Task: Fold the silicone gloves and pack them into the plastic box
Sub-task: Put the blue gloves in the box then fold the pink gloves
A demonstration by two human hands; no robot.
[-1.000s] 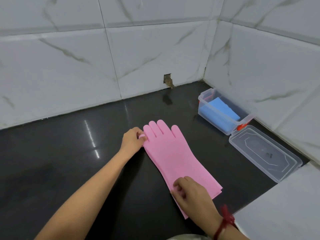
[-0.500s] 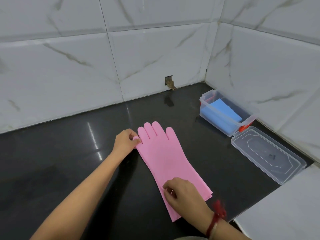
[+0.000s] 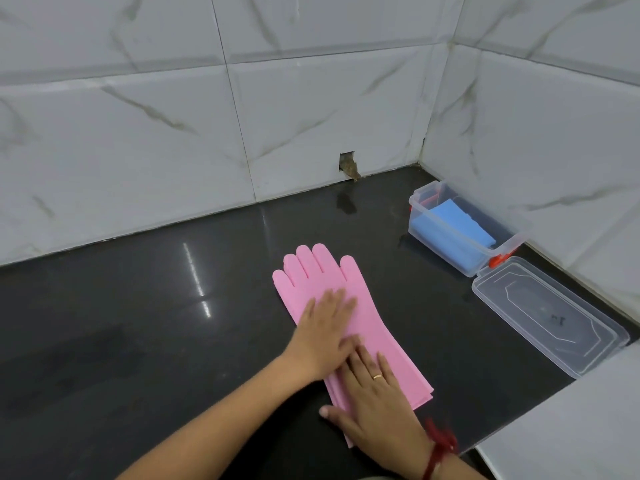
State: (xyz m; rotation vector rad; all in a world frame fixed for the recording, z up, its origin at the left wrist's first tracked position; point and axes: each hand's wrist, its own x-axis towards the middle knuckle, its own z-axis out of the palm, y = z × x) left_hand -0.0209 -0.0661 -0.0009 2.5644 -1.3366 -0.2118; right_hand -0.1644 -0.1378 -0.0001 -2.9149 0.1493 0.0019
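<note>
Pink silicone gloves [image 3: 322, 275] lie stacked flat on the black counter, fingers pointing away from me. My left hand [image 3: 325, 330] presses flat on the palm part, fingers spread. My right hand [image 3: 374, 403] lies flat on the cuff end, just behind the left hand and touching it. Neither hand grips anything. The clear plastic box [image 3: 509, 247] stands at the right by the wall, open, with blue folded gloves [image 3: 453, 226] inside.
The box's clear lid [image 3: 547, 313] lies flat on the counter just in front of the box. White tiled walls close the back and right side. A light ledge [image 3: 571, 434] cuts in at the lower right. The black counter [image 3: 138, 323] stretches left.
Both hands let go of the glove edges and now lie flat on top. The left hand moved from the thumb side onto the palm part. The gloves lie a little further left.
</note>
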